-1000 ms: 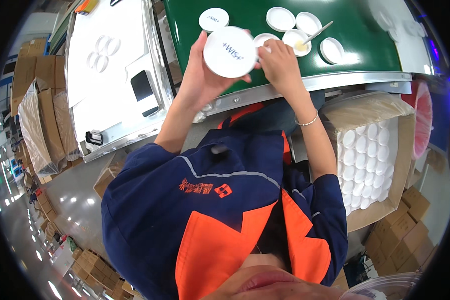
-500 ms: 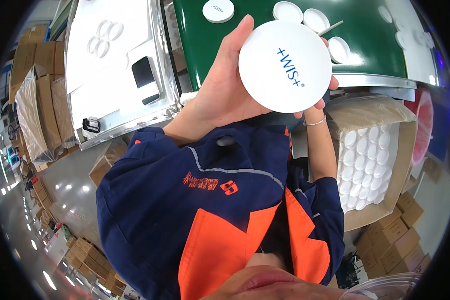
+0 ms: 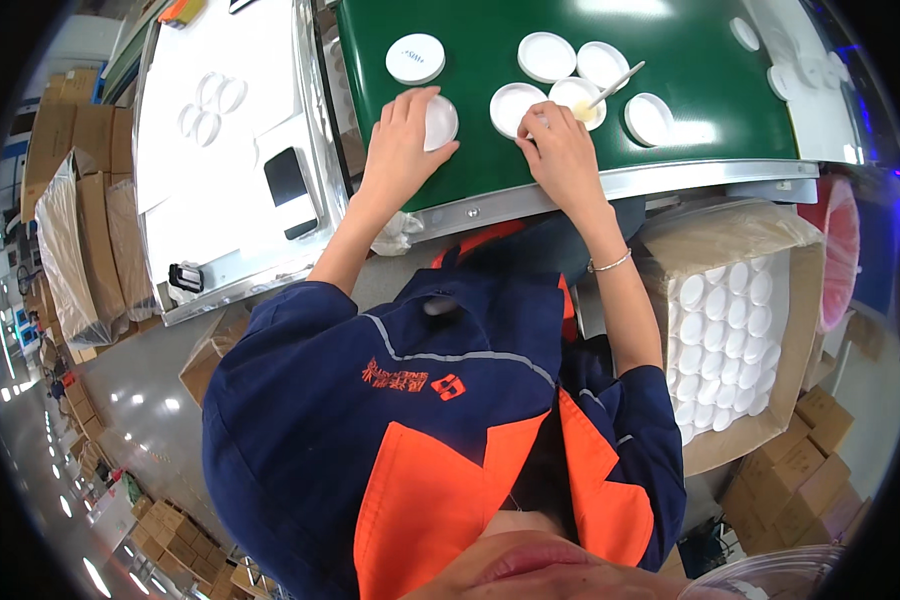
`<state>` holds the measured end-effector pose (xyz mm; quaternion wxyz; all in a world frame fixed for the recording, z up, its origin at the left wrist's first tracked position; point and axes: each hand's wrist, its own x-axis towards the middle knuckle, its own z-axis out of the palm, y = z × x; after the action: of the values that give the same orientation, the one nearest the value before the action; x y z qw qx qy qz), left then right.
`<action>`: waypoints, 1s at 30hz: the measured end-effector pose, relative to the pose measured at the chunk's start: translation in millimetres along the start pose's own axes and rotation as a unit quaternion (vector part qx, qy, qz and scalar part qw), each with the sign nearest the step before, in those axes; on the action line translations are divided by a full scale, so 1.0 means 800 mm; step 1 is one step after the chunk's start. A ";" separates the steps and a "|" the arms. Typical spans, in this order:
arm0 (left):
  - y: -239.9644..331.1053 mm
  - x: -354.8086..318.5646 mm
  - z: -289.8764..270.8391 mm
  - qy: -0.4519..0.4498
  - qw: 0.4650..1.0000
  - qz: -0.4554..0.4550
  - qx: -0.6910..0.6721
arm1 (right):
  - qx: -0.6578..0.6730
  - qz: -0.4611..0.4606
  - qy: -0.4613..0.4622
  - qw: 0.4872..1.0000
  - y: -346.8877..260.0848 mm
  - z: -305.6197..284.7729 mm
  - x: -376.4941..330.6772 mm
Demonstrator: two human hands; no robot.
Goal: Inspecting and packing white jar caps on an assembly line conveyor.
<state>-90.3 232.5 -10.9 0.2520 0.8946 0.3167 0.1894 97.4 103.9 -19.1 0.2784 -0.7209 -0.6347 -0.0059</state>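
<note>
My left hand rests at the green tabletop, its thumb and fingers curved around the rim of a white round lid. Just beyond it lies another white lid with small blue print. My right hand has its fingertips drawn together at the right edge of a shallow white dish; what they pinch is mostly hidden. Partly behind this hand, a dish holds something yellowish. A thin pale stick leans in it.
More white dishes stand on the green table. To the right, an open carton holds rows of white round pieces. On the left, a white table carries clear rings and a phone.
The large printed lid is no longer held up before me. Both hands have lowered to the table and moved apart, the left around a lid, the right at the dishes. My view has shifted slightly.
</note>
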 end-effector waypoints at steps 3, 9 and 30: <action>-0.004 0.003 0.009 0.002 0.999 0.031 0.036 | 0.002 0.002 -0.007 1.000 -0.001 0.001 0.000; -0.031 0.027 -0.001 0.032 0.998 0.053 -0.020 | 0.054 0.006 0.054 0.997 -0.017 -0.017 0.005; 0.155 0.006 -0.025 -0.142 0.833 -0.033 -0.534 | 0.573 0.226 0.168 0.769 -0.062 -0.127 -0.054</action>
<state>-38.3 158.9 77.2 0.7386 0.6271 0.1566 0.1918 78.8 24.7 70.4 0.7357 -0.5376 -0.2815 0.3008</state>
